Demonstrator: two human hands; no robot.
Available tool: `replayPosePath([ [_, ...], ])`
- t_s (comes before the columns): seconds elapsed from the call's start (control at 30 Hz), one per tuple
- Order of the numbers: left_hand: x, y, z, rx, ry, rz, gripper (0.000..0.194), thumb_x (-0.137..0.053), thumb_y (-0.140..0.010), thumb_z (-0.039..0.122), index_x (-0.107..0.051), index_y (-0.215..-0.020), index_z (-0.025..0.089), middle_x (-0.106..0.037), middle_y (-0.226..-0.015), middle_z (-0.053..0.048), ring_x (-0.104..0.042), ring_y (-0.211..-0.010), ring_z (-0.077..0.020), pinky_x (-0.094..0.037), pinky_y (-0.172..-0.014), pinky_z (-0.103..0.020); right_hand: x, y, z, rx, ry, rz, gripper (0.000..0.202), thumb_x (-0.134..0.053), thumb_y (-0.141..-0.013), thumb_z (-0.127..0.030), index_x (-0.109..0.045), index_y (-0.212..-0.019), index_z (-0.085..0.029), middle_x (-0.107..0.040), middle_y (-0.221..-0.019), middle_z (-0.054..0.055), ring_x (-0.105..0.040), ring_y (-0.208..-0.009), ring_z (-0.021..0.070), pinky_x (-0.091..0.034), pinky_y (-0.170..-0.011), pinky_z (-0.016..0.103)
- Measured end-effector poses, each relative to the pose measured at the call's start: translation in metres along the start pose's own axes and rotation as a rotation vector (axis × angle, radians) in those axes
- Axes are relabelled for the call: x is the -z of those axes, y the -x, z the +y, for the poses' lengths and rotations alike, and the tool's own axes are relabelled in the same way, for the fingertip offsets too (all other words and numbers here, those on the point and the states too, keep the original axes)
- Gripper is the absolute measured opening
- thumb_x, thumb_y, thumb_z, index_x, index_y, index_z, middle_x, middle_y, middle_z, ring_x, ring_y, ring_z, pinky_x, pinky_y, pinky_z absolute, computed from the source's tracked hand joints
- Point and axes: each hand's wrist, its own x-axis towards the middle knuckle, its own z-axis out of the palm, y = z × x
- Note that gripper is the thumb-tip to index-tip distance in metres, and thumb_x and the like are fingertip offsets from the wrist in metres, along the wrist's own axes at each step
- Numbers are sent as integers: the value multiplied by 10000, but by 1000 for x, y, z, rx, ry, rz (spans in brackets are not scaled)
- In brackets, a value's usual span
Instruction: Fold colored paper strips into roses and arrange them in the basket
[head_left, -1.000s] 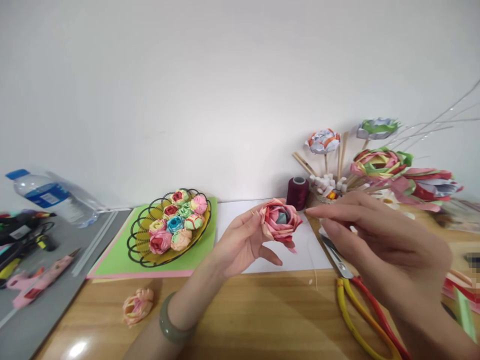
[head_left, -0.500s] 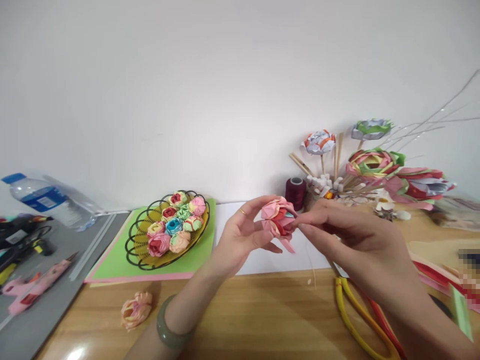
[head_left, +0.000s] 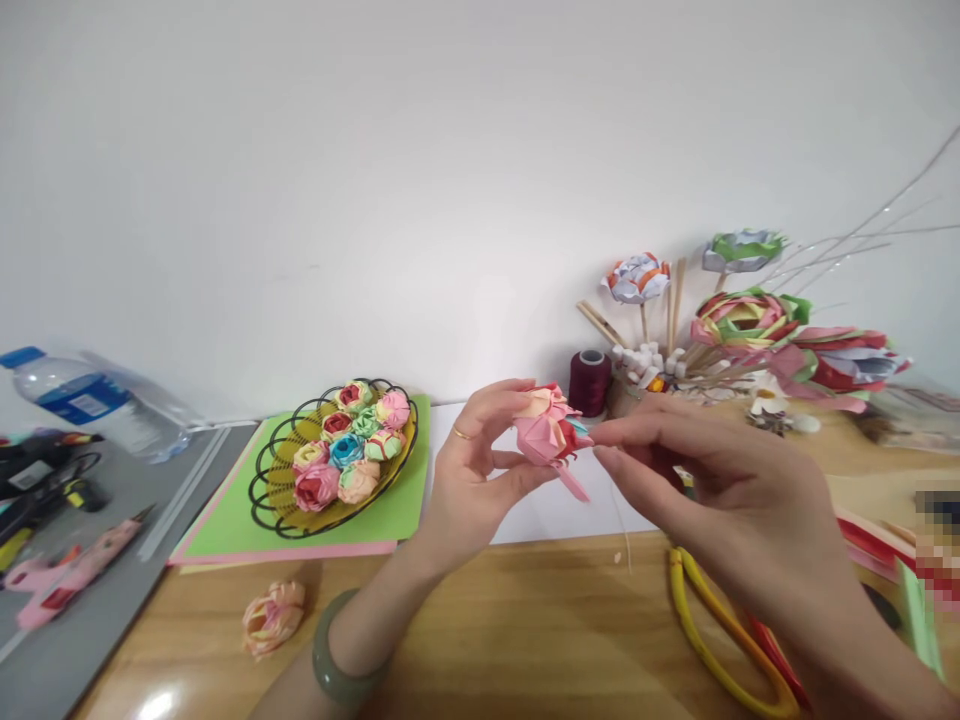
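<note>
My left hand [head_left: 480,470] is closed around a folded paper flower [head_left: 546,428], pink with red, peach and a bit of blue. A loose pink strip [head_left: 574,482] dangles from the flower's underside. On the flower's right, the thumb and forefinger of my right hand [head_left: 720,500] pinch at its pointed base; the exact contact is partly hidden. Below these fingertips hangs a thin pale thread [head_left: 624,535]. Behind the hands, a spool of dark red thread [head_left: 590,383] stands upright.
A yellow basket [head_left: 289,520] of paper flowers sits on green paper [head_left: 217,525] at left. One peach paper flower [head_left: 274,620] lies in front. Yellow-handled scissors [head_left: 682,600] rest near my right forearm. Paper flowers on sticks [head_left: 637,278] stand behind. A pink glue gun [head_left: 82,575] and bottle [head_left: 82,395] are far left.
The flower has turned in my left fingers, showing more of its pink outer petals. My left thumb and fingers have shifted on it; my right fingertips stay at its base.
</note>
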Motion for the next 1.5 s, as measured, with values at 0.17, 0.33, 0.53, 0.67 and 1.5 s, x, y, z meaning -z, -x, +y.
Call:
replayPosePath([
  [0.17, -1, 1, 0, -22, -9, -4, 450, -704, -674, 95, -546, -1044, 296, -486, -1235, -27, -533, -1088, -213, -559, -775, -311, 2, -3, 1, -165, -91, -116, 170, -571, -760, -291, -619, -628, -195, -543, -564, -3, -448, -503, 109, -315, -415, 221],
  [0.33, -1, 1, 0, 13, -6, -20, 444, -719, -658, 113, -554, -1031, 289, -499, -1219, -30, -524, -1103, -231, -561, -764, -316, 4, -9, 1, -317, -193, -194, 174, -600, -706, -318, -602, -603, -178, -534, -546, -9, -438, -490, 99, -324, -423, 209],
  [0.53, -2, 1, 1, 43, 21, -32, 456, -713, -660, 84, -566, -1028, 308, -479, -1217, -13, -529, -1086, -203, -559, -738, -270, 3, -10, 4, -332, -156, -238, 172, -578, -715, -317, -632, -637, -174, -584, -594, 4, -478, -531, 112, -344, -444, 215],
  [0.67, -2, 0, 1, 82, 26, -17, 433, -720, -659, 109, -564, -1020, 290, -504, -1198, -18, -544, -1055, -199, -558, -712, -261, -1, -6, 7, -259, -50, -134, 145, -546, -720, -253, -635, -638, -174, -592, -578, 0, -474, -509, 108, -319, -417, 213],
  [1.5, -1, 1, 1, 66, -36, -15, 443, -712, -669, 90, -579, -1024, 319, -463, -1219, -2, -533, -1081, -190, -545, -796, -287, 4, -15, 17, -405, -362, -243, 222, -609, -737, -361, -661, -622, -178, -551, -545, -18, -429, -494, 88, -337, -466, 223],
])
